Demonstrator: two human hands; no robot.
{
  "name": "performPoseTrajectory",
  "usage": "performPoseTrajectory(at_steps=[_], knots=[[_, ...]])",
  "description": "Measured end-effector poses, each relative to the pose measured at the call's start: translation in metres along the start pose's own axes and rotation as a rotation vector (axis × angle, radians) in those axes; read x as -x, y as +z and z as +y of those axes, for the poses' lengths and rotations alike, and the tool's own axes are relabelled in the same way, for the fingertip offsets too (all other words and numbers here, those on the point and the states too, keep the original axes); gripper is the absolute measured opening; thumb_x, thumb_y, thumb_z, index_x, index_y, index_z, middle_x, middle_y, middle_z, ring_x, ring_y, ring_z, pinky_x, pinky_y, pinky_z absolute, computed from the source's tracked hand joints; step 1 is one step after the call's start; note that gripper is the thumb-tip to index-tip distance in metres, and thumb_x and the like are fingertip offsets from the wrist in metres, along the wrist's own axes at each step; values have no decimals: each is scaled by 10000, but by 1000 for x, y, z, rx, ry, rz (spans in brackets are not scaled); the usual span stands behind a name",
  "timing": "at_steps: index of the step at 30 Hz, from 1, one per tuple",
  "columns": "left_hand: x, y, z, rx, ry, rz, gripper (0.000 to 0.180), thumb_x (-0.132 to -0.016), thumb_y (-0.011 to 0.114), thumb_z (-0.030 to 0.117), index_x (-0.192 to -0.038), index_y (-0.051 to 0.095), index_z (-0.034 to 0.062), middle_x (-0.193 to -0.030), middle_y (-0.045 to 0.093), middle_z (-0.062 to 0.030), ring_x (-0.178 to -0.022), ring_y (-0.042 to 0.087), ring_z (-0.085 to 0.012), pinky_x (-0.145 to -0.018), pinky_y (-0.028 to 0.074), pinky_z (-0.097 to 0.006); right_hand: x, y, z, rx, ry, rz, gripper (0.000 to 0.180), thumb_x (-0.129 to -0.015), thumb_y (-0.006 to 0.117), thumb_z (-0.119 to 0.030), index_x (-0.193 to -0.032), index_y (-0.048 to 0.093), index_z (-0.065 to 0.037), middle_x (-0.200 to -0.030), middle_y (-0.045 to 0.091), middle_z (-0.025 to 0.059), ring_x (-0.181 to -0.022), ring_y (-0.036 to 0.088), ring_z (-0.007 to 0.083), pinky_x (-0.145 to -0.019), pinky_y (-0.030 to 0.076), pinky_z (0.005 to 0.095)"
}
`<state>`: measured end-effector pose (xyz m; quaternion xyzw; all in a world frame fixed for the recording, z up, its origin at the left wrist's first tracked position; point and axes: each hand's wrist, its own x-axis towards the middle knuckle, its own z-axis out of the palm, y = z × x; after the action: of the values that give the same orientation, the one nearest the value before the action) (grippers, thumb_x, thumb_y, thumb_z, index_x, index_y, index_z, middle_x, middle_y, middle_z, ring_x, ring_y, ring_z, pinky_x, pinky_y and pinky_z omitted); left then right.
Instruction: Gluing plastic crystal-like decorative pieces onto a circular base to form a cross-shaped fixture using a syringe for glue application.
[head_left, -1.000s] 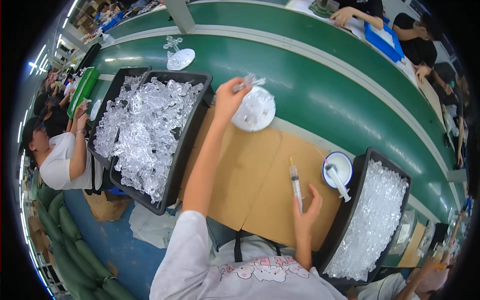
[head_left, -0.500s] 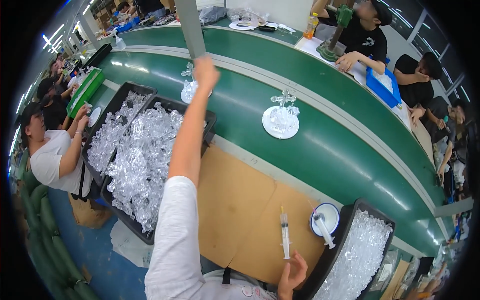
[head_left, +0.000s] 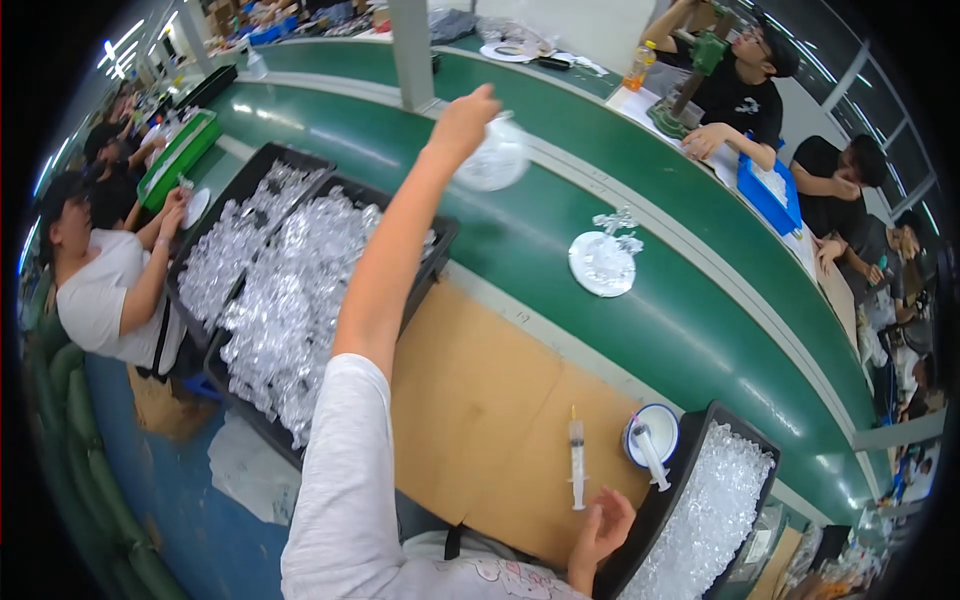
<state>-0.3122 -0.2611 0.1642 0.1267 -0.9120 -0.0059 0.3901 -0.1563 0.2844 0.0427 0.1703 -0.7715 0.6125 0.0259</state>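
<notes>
My left hand (head_left: 463,122) is stretched far out over the green conveyor belt (head_left: 700,330) and is shut on a round clear plastic disc (head_left: 497,160), held above the belt. A second white disc with a clear ornament (head_left: 603,262) lies on the belt to the right. Down by my body, my right hand (head_left: 602,527) grips the lower end of a syringe (head_left: 576,462) that points away from me over the brown cardboard sheet (head_left: 480,400). A small white and blue bowl (head_left: 668,425) with a tool in it stands beside the syringe.
Two black trays heaped with clear plastic pieces (head_left: 290,300) stand to my left, and another black tray (head_left: 705,525) to my right. A person in white (head_left: 100,290) works at the left. Several people (head_left: 745,95) sit across the belt. A grey post (head_left: 412,50) rises behind.
My left hand set one disc on the belt, reached further left, and now holds another disc lifted off the belt. The right hand has kept the syringe throughout.
</notes>
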Motion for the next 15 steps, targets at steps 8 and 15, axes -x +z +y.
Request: performPoseTrajectory(at_steps=[8,15], knots=[[128,-139,162,282,-125,17,74,-726,510,-43,-740,562,9,-877,529,-151,-756,590,-349,-642,484,-421,-34,29,-57,-283,-148,109,301,-868,547,-80,-1152,486,-1,-1055,605,133,-785,564,133,-680,451,230],[280,-158,174,483,-302,-156,219,-734,641,-1,-940,665,68,-855,594,-73,-721,613,-253,-623,493,-336,-88,105,-106,-214,-26,-281,195,-876,588,-100,-1023,595,29,-989,625,66,-928,588,143,-832,445,258]])
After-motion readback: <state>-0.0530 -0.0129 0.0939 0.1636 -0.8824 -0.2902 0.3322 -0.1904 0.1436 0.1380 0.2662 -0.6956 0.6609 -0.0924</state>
